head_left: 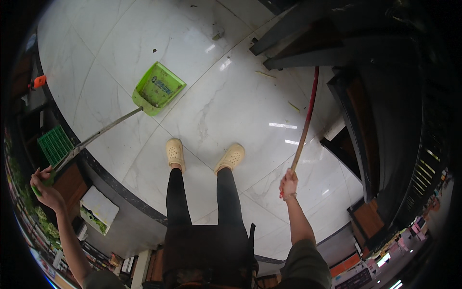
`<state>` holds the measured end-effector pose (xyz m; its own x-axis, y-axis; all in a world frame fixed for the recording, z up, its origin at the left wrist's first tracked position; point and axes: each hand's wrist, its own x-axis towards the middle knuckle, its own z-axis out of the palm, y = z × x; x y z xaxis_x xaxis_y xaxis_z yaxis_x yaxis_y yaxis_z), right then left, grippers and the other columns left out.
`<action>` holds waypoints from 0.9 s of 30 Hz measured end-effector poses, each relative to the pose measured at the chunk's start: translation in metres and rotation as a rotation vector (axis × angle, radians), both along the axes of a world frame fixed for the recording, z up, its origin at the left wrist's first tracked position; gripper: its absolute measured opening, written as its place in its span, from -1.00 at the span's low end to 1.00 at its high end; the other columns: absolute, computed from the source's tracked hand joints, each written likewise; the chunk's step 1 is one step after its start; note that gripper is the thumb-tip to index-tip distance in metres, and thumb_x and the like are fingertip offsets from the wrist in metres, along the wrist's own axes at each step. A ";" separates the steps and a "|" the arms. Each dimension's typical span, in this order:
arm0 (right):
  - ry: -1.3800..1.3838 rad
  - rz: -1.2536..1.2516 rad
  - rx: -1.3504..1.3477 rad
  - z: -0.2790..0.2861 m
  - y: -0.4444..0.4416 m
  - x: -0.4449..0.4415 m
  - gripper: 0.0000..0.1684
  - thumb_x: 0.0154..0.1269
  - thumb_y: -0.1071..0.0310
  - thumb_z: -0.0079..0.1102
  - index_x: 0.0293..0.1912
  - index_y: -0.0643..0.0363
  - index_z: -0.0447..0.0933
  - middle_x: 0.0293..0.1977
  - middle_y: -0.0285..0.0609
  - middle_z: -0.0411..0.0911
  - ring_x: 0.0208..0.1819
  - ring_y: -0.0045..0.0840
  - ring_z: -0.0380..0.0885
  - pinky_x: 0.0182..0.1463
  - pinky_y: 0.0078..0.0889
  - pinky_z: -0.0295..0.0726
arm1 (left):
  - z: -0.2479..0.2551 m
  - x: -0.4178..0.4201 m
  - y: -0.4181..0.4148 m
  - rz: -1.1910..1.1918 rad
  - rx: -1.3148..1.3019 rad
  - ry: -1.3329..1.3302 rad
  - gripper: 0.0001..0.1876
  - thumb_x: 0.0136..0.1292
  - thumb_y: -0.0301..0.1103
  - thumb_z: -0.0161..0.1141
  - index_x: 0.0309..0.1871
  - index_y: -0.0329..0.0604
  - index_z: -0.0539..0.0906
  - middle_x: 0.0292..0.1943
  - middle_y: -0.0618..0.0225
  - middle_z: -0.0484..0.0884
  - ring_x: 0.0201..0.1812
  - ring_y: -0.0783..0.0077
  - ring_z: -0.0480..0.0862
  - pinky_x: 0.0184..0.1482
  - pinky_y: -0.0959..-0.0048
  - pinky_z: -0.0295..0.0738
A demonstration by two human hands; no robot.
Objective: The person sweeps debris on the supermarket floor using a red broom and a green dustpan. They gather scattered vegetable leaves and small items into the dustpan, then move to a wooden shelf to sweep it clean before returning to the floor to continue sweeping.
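My left hand [47, 186] is closed around the green grip at the top of a long dustpan handle [104, 129]. At its far end a green plastic dustpan [158, 88], soiled inside, rests on the tiled floor. My right hand [289, 183] grips a long stick handle [306, 126], tan near the hand and red farther out. The far end of that stick goes under the dark furniture, so whatever it carries is hidden. Thin plant scraps [293, 106] lie on the floor to the left of the stick.
Dark furniture with jutting legs [299, 59] stands on the right. Small dark debris [154, 50] and a leaf bit [216, 37] dot the marble-look floor [205, 97]. On the left are a green plastic crate [56, 144] and a white box [101, 204] with leafy greens.
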<state>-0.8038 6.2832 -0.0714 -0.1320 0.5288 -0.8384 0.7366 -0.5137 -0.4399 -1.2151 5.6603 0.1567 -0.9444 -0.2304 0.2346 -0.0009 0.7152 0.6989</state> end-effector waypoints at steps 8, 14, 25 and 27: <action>0.027 0.127 0.146 -0.047 0.042 -0.061 -0.53 0.44 -0.07 -0.16 -0.46 0.07 0.18 -0.77 -0.38 0.17 -0.84 -0.70 0.17 -0.81 -0.57 0.17 | 0.004 -0.001 0.004 -0.047 -0.057 0.019 -0.66 0.49 -0.21 -0.14 -0.09 -0.39 0.46 -0.43 0.28 0.57 -0.24 0.32 0.65 0.01 0.33 0.51; -0.166 0.296 0.151 -0.047 0.038 -0.028 -0.51 0.43 -0.10 -0.17 -0.44 0.10 0.25 -0.81 -0.33 0.22 -0.84 -0.62 0.22 -0.78 -0.49 0.23 | 0.005 0.004 0.010 -0.105 -0.051 0.011 -0.65 0.50 -0.21 -0.14 -0.10 -0.39 0.46 -0.45 0.29 0.55 -0.25 0.31 0.65 0.02 0.30 0.52; -0.499 0.868 0.454 0.187 0.058 0.218 -0.66 0.32 0.12 0.08 -0.27 0.26 0.48 -0.56 -0.02 0.47 -0.55 -0.28 0.47 -0.44 -0.20 0.45 | 0.005 0.006 0.020 -0.147 0.150 0.030 -0.65 0.49 -0.19 -0.14 -0.14 -0.39 0.45 -0.49 0.33 0.49 -0.29 0.37 0.62 -0.01 0.28 0.56; -0.540 0.796 0.428 0.231 0.061 0.228 -0.64 0.30 0.15 0.10 -0.25 0.32 0.49 -0.51 0.09 0.50 -0.46 -0.20 0.46 -0.31 -0.18 0.45 | 0.008 0.008 0.024 -0.171 0.168 0.029 -0.65 0.49 -0.18 -0.14 -0.14 -0.38 0.45 -0.49 0.33 0.49 -0.28 0.37 0.63 -0.02 0.29 0.56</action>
<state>-0.5761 6.3441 0.1599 -0.2360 0.7194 -0.6532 0.9454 0.3256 0.0170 -1.2068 5.6844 0.1648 -0.9665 -0.1059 0.2339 0.1319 0.5769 0.8061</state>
